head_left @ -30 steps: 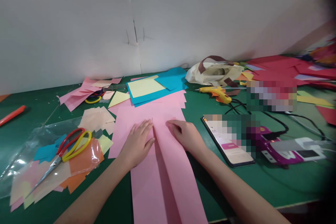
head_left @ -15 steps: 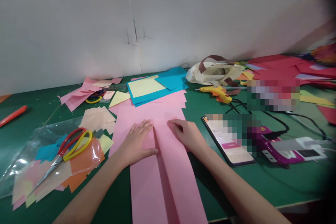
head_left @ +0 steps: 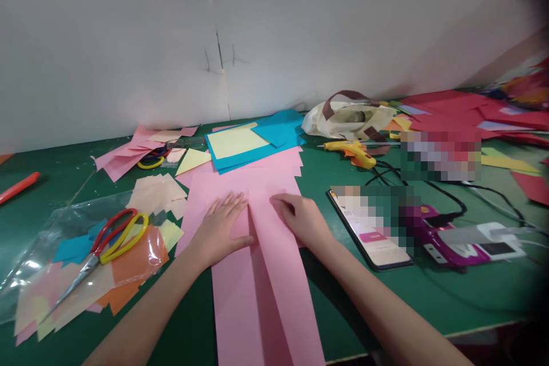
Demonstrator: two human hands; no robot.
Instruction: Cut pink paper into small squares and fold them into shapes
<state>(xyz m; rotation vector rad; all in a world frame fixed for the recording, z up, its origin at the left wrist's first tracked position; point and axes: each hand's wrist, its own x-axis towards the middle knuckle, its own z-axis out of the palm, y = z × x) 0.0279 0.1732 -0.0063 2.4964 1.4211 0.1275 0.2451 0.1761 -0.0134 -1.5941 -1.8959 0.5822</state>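
A long sheet of pink paper [head_left: 234,309] runs from the near edge of view up to more pink sheets on the table. Its right side is folded over into a raised flap [head_left: 281,274], and shadow fills the gap beneath. My left hand [head_left: 221,231] lies flat on the sheet, fingers spread, with its thumb by the flap's edge. At the far right of the fold is my right hand [head_left: 302,217], fingers curled and closed on the flap. Beyond both hands rest blue sheets [head_left: 285,128] and a pale yellow sheet [head_left: 238,140].
Red-and-yellow-handled scissors [head_left: 122,237] lie on a clear plastic bag [head_left: 32,257] with coloured paper pieces on the left. To the right are a phone [head_left: 373,240], a yellow glue gun [head_left: 354,152], a purple device [head_left: 433,246] with cables and a cream bag [head_left: 317,120]. A white panel [head_left: 128,51] stands behind.
The near end of the pink flap has shifted slightly left, and the shadowed gap under it looks wider. Both hands keep their places on the paper. The whole view has slid a little.
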